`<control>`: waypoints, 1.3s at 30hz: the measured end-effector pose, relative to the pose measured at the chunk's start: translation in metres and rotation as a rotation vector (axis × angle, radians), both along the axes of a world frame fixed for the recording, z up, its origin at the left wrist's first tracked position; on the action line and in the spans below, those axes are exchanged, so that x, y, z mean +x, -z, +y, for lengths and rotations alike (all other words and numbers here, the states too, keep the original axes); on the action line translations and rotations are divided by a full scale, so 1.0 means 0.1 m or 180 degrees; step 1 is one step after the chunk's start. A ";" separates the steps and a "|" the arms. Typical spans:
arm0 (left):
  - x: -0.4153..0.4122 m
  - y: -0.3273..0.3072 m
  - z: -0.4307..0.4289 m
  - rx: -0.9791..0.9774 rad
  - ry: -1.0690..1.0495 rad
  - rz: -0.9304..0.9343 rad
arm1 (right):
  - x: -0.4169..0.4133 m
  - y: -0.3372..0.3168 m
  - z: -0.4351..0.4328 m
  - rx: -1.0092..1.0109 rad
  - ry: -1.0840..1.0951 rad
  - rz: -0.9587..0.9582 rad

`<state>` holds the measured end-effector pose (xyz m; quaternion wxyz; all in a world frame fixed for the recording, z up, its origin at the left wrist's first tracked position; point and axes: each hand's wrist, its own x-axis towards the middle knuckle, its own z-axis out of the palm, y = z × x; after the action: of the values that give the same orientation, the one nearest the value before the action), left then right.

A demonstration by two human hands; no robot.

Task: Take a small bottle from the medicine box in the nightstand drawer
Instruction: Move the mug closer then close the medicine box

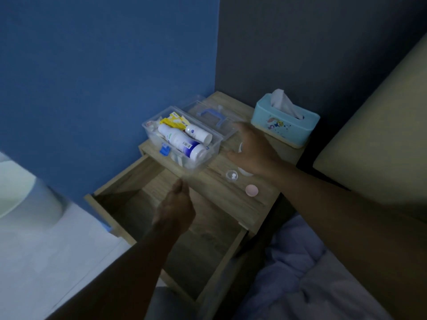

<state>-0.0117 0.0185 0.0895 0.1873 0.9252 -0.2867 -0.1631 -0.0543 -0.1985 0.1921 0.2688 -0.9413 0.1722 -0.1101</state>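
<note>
A clear plastic medicine box (209,155) stands on the nightstand top (233,199), and its lid with a blue handle (209,114) lies open behind it. Inside lie a large white bottle (178,140), a smaller white bottle (197,132) and yellow packets (174,120). My right hand (251,151) hovers just right of the box with its fingers spread. A small white object (245,171) shows partly from behind this hand, and whether the hand holds it is unclear. My left hand (176,209) is over the open, bare drawer (184,239), fingers pointing at the box's front edge, holding nothing.
A small clear cap with something white in it (231,175) and a pink cap (251,190) lie on the nightstand top near its front. A light blue tissue box (285,124) stands at the back right. The bed (323,273) is to the right, the blue wall (104,77) to the left.
</note>
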 end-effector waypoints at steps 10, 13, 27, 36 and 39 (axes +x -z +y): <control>0.79 -0.20 0.07 -0.0024 -0.0118 -0.0706 | 0.64 0.33 0.54 0.1926 0.1505 0.0070; 0.94 -0.11 0.00 -0.0083 0.0126 -0.1000 | 0.96 0.45 0.43 0.2693 0.2031 0.0180; 1.07 -0.04 0.02 -0.0104 0.0331 -0.0879 | 1.52 0.28 -0.08 0.3695 0.2228 -0.0576; 1.05 -0.36 0.05 -0.0241 0.0261 -0.0103 | 1.02 0.08 0.25 0.2341 0.1519 -0.1387; 1.07 -0.40 0.18 -0.0767 -0.0045 -0.0111 | 0.91 0.22 0.32 0.1865 0.1247 -0.1168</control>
<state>0.0953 0.0364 0.1297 0.2933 0.9007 -0.3009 -0.1101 0.0369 -0.1668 0.1698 0.5261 -0.7387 0.3218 -0.2719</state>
